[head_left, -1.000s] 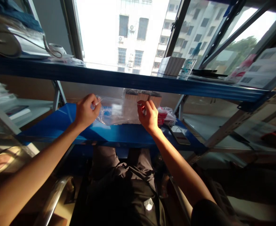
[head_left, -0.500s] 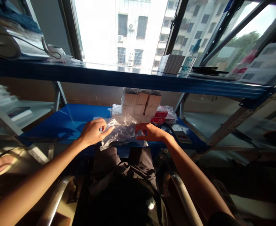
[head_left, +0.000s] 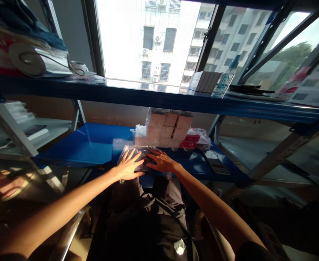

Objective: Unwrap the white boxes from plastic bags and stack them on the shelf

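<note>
A clear plastic bag (head_left: 144,168) lies at the front edge of the blue shelf (head_left: 85,145), part of it hanging over the edge. My left hand (head_left: 129,166) rests flat on its left side with the fingers spread. On the right side of the bag lies my right hand (head_left: 161,160), also flat, fingers apart and pointing left. Just behind the hands stands a stack of light brown blocks or small boxes (head_left: 164,128) wrapped in clear plastic. What the bag holds, if anything, I cannot make out.
Red packets (head_left: 189,141) in clear plastic sit right of the stack. A phone (head_left: 216,163) lies near the shelf's right front edge. An upper blue shelf (head_left: 148,98) crosses above, carrying white boxes (head_left: 204,82) and a bottle (head_left: 225,84). Another person's foot (head_left: 13,185) shows at left.
Both hands have gone from curled fingers at the bag's two sides to spread flat on it. The bag now lies flatter on the shelf. The camera view has shifted slightly.
</note>
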Demonstrator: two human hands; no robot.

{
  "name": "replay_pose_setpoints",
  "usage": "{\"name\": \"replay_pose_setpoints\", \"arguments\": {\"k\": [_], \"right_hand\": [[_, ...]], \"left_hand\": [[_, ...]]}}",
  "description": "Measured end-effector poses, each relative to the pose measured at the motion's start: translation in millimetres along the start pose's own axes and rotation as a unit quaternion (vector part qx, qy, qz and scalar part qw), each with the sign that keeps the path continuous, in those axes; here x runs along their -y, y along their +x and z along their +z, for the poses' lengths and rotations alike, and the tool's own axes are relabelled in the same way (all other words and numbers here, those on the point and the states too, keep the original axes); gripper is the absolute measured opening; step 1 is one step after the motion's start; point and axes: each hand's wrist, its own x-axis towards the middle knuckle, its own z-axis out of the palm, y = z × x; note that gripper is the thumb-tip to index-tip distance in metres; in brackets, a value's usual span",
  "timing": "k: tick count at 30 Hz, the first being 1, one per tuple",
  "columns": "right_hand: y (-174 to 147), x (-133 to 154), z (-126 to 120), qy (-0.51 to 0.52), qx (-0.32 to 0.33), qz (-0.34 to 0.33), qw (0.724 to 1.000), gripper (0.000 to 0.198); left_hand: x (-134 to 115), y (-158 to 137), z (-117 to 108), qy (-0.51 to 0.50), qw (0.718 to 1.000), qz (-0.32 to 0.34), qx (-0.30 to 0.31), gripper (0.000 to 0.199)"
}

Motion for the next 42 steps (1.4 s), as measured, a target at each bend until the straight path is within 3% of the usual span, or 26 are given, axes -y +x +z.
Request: {"name": "replay_pose_setpoints", "arguments": {"k": [4, 7, 14, 19, 23, 28, 34, 42], "right_hand": [[3, -3, 9, 0.021, 0.019, -0.018, 0.999, 0.082], [30, 8, 11, 0.046, 0.011, -0.05, 0.998, 0.075], [149, 74, 24, 0.058, 0.038, -0.074, 0.995, 0.07], [235, 95, 17, 0.054, 0.016, -0.066, 0.996, 0.067], [272, 92, 21, 0.038, -0.013, -0.076, 0.996, 0.056], [281, 90, 40, -0.004, -0.047, -0.08, 0.996, 0.058], [276, 97, 55, 0.046, 0.022, 0.004, 0.999, 0.076], [252, 93, 61, 0.086, 0.025, -0.002, 0.996, 0.08]], "left_hand": [[23, -17, 4, -0.068, 0.997, -0.047, 0.008, 0.061], [46, -26, -6, -0.104, 0.988, -0.115, 0.006, 0.063], [129, -39, -26, -0.056, 0.951, -0.298, 0.055, 0.073], [196, -30, -40, -0.003, 0.939, -0.344, 0.028, 0.072], [228, -15, -51, 0.002, 0.932, -0.361, 0.023, 0.078], [244, -4, -52, 0.011, 0.939, -0.341, 0.031, 0.082], [262, -13, -43, -0.01, 0.945, -0.32, 0.063, 0.083], [255, -32, -35, -0.024, 0.959, -0.279, 0.036, 0.079]]}}
